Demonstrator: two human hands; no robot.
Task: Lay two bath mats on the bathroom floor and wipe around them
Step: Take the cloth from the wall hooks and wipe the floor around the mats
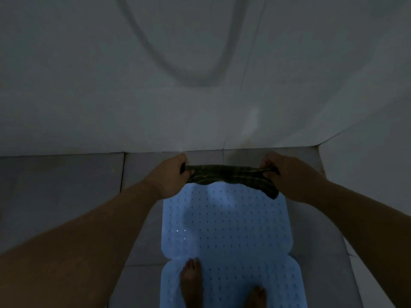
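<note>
While both hands — left hand [172, 174], right hand [287, 174] — grip a dark cloth [231, 177], blue mats [224, 225] lie below.

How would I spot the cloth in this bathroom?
Start at the pale blue mats on the grey floor. At their far end, near the wall, the left hand and right hand stretch the cloth between them. It is dark with thin light stripes.

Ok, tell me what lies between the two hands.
In the head view, a dark striped cloth stretches between the left hand and right hand, each gripping one end, above the far edge of the blue mat.
</note>
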